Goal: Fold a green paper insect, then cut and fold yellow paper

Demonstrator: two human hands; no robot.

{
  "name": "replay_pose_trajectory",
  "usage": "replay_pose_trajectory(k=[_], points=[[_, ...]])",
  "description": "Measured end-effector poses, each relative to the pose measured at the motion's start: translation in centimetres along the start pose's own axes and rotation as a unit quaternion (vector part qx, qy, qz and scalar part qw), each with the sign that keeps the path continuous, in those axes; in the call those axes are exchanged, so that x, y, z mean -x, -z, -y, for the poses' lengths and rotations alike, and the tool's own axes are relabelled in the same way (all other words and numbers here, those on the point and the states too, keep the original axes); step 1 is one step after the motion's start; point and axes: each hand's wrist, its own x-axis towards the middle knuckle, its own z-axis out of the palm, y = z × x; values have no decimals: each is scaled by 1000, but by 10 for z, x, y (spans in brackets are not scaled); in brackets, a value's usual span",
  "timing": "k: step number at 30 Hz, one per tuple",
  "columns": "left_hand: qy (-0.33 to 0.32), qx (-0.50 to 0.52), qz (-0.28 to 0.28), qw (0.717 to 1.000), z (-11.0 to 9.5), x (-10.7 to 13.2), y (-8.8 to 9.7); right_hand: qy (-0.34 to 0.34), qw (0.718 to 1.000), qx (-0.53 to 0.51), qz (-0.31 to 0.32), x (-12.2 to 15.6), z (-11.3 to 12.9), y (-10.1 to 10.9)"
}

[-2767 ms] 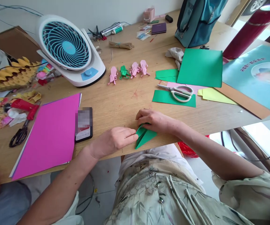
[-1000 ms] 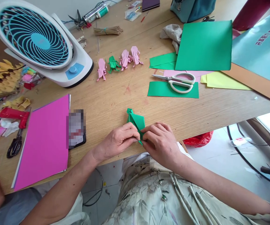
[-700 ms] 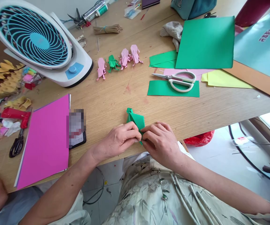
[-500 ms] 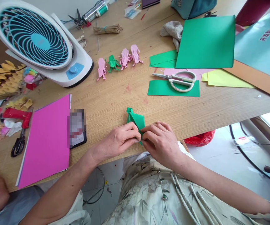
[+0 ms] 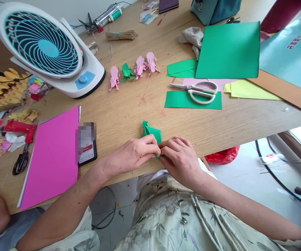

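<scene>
While the desk (image 5: 108,122) supports every item listed below, its near edge serves as the work position. Far left stands the fan (image 5: 45,48), face angled toward the work, presumably for airflow. Near left lie the magenta sheets (image 5: 53,153), apparently kept flat and aside for elbow room. Far right rests the large green sheet (image 5: 228,50). Just nearer lies the green strip (image 5: 176,101); the scissors (image 5: 190,88) rest partly across it, within apparent reach of the right hand (image 5: 179,158). The left hand (image 5: 141,150) and right hand meet at the near edge, fingers bent and drawn together, pinching the near end of the folded green paper (image 5: 155,133). Both grips seem to steady it against the desk; fingertip contact is partly hidden. Beyond stand four small folded figures (image 5: 140,66), clear of both arms.
</scene>
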Motion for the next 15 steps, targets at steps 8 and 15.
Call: replay_pose_trajectory(k=[8,15], points=[[2,15,11,1000,1,-2,-1,-8,1000,3,0,-2,1,1],[-9,1,29,1000,1,-6,1,-5,1000,-9,-5,-2,0,2]])
